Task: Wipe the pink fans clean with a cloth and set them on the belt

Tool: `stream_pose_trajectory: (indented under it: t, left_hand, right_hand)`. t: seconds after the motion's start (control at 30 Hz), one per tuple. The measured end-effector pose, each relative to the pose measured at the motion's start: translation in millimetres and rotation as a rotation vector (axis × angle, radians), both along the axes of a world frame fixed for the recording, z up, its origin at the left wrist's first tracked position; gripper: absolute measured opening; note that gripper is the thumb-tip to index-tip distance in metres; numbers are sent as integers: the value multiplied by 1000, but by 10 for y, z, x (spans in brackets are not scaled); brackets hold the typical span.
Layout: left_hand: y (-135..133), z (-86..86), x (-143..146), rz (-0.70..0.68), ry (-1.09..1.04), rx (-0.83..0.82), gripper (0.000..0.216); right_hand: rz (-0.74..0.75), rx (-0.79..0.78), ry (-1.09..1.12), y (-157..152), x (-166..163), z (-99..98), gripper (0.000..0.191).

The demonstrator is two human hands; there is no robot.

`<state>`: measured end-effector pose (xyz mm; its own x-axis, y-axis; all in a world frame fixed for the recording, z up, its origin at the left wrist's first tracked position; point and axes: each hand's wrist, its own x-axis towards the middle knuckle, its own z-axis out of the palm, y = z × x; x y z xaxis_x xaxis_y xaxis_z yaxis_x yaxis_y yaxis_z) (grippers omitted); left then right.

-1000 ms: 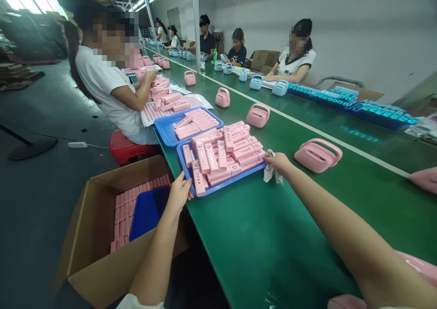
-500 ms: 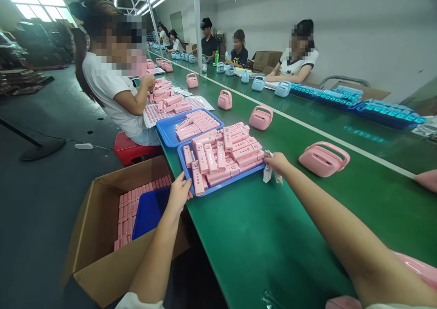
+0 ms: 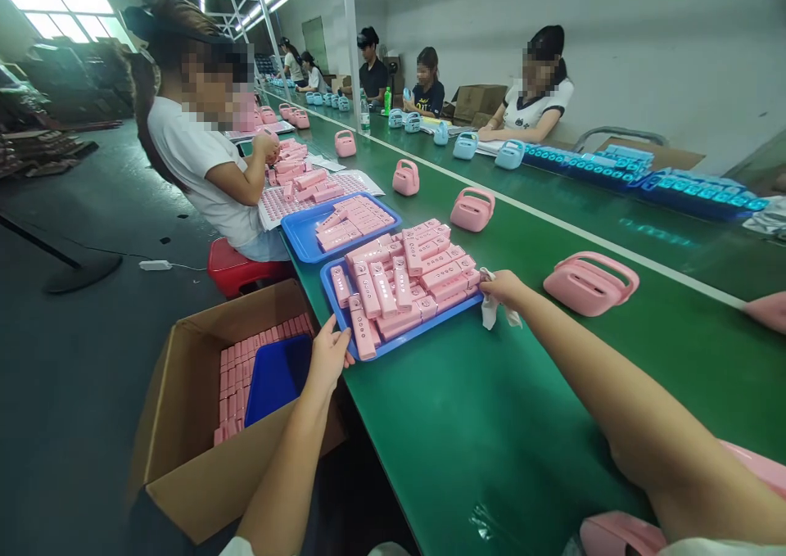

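Note:
A blue tray [image 3: 423,329] heaped with pink oblong pieces [image 3: 410,282], marked with small dark and white symbols, rests on the green work surface near its left edge. At the tray's near left corner, my left hand [image 3: 330,351] is closed on the rim, thumb on top and some fingertips hidden beneath. My right hand [image 3: 504,287] pinches the tray's right end together with a crumpled white cloth [image 3: 490,312], which hangs below the fingers. Just behind, touching or almost touching, lies a second blue tray [image 3: 300,237] with fewer pink pieces.
An open cardboard box [image 3: 202,490] with pink pieces and a dark blue tray [image 3: 279,380] stands below left. Pink handled cases [image 3: 589,286] line the green surface [image 3: 467,425]. A co-worker [image 3: 196,155] sits beyond the trays; others sit opposite near blue cases [image 3: 509,155].
The view has shifted slightly. Tray and both hands appear a little further right and nearer, with the same grip. The co-worker at the left still works with pink pieces.

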<state>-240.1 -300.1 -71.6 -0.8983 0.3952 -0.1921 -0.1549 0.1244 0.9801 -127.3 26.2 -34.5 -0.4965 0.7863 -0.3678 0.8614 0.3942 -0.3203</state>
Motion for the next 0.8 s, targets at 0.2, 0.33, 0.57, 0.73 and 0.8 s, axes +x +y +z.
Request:
stream_pose_trajectory:
  t: [0.2, 0.33, 0.57, 0.73, 0.8]
  left_hand:
    - [-83, 1, 231, -13, -17, -13, 80]
    - [-147, 16, 423, -15, -55, -36, 81]
    - [-258, -32, 790, -42, -90, -28, 104]
    - [-342, -94, 1046, -69, -114, -25, 113]
    - [-382, -101, 1135, -81, -117, -17, 113]
  right_hand:
    - [24, 11, -85, -20, 167, 48, 25]
    - [40, 6, -127, -63, 323, 83, 25]
    - [56, -31, -198, -146, 657, 211, 23]
    - [67, -57, -234, -214, 905, 292, 23]
    - [71, -57, -247, -233, 996, 310, 23]
